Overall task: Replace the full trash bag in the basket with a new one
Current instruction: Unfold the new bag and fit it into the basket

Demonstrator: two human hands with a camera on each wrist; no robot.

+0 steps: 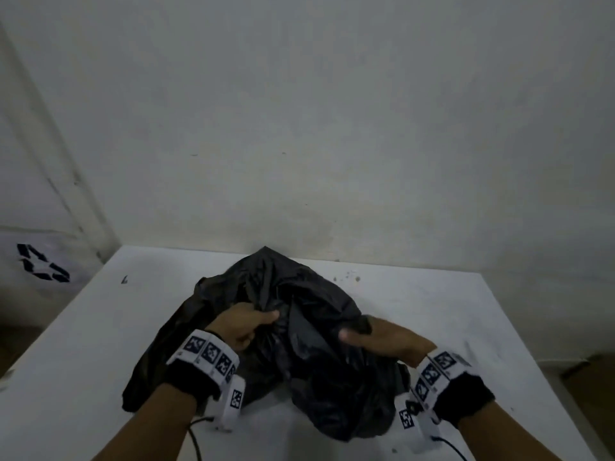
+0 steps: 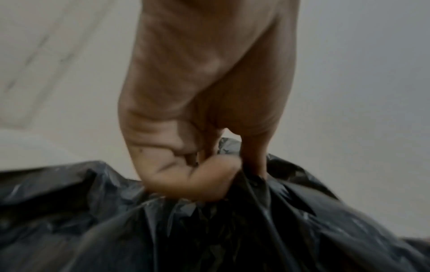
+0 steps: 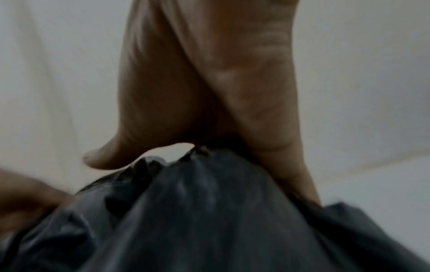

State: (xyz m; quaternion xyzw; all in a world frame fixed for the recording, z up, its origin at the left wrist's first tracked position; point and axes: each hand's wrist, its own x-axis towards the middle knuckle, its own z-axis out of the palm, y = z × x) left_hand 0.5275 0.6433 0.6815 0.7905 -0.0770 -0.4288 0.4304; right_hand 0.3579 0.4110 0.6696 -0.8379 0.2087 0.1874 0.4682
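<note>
A crumpled black trash bag (image 1: 286, 331) lies on a white table (image 1: 432, 311), in front of me. My left hand (image 1: 248, 322) grips a bunched fold of the bag near its middle; in the left wrist view the curled fingers (image 2: 197, 184) pinch the black plastic (image 2: 209, 230). My right hand (image 1: 361, 334) holds the bag's right side, its fingers tucked under the plastic with the thumb on top. In the right wrist view the bag (image 3: 209, 211) bunches up against the palm of that hand (image 3: 186, 147), the thumb stretched above it. No basket is in view.
A white bag with a black recycling symbol (image 1: 43, 267) stands left of the table. A pale wall (image 1: 332, 128) rises right behind the table's far edge. Cables run from the wrist cameras over the table's near edge. A cardboard box corner (image 1: 585, 367) shows at the right.
</note>
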